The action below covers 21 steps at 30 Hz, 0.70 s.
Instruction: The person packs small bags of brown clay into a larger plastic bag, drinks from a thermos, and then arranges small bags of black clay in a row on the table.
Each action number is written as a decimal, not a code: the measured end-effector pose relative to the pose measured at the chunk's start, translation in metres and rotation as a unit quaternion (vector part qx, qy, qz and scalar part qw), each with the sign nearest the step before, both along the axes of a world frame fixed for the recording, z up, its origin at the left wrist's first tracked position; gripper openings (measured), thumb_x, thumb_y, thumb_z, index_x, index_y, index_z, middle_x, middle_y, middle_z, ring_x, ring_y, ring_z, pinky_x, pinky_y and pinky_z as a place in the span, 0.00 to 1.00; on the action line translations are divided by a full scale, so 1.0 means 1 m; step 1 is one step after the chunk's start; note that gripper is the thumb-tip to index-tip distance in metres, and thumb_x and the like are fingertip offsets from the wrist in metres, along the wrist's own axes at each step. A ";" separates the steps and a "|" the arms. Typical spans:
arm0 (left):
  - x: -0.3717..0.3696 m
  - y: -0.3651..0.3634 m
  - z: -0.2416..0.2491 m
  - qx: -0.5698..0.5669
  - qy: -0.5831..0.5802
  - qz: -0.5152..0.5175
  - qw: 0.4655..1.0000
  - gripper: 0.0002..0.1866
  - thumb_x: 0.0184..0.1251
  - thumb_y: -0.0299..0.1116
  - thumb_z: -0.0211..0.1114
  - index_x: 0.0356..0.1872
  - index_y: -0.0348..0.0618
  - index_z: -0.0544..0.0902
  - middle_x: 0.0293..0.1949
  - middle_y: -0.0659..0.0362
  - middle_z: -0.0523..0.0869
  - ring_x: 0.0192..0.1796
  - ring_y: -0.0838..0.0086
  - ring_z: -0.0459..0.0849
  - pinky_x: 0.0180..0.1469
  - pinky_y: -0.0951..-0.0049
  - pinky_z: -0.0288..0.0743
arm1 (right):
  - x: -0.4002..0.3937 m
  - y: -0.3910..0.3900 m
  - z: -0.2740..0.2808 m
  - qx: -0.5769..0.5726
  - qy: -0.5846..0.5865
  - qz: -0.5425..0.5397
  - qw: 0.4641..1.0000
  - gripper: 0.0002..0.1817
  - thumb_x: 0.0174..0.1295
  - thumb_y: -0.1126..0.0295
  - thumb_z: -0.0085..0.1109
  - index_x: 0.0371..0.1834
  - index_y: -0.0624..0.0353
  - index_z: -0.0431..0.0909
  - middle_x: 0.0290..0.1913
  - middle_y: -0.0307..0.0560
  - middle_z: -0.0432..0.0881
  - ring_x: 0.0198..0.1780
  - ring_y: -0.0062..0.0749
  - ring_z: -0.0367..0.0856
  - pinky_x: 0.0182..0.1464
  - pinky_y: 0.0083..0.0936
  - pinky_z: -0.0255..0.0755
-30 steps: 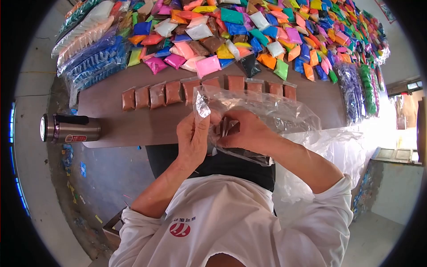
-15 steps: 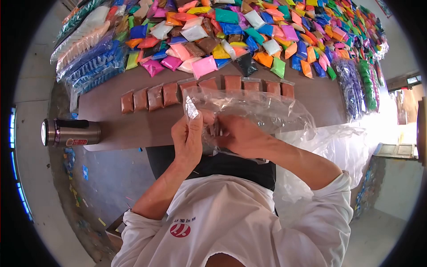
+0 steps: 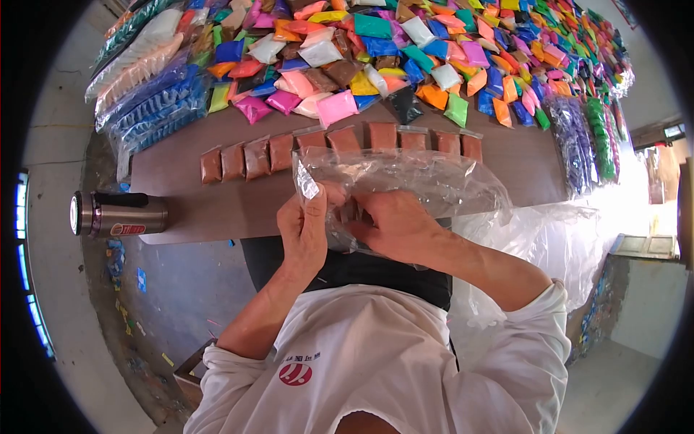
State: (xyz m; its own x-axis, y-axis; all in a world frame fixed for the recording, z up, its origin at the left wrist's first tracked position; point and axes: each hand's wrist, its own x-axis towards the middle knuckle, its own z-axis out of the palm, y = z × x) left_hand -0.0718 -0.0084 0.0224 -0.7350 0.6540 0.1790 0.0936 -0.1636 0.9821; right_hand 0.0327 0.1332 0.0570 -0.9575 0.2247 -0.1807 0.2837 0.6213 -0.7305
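Head view: left hand (image 3: 303,230) pinches clear bag (image 3: 441,181) by one edge over near side of desk (image 3: 188,206). Right hand (image 3: 401,226) beside it, fingers half curled; grip unclear. Taut edge, gentle fingertips should limit snagging.

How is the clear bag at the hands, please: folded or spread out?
Spread out: the clear bag extends loosely from the left hand past the right hand.
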 end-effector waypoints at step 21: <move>-0.022 -0.039 -0.010 -0.023 0.012 -0.087 0.996 0.19 0.76 0.43 0.61 0.52 0.35 0.82 0.66 0.51 0.73 0.67 0.67 0.71 0.67 0.65 0.65 | -0.012 -0.010 0.003 0.040 -0.030 0.027 0.998 0.11 0.68 0.66 0.59 0.39 0.64 0.79 0.39 0.63 0.84 0.45 0.63 0.82 0.46 0.52 0.74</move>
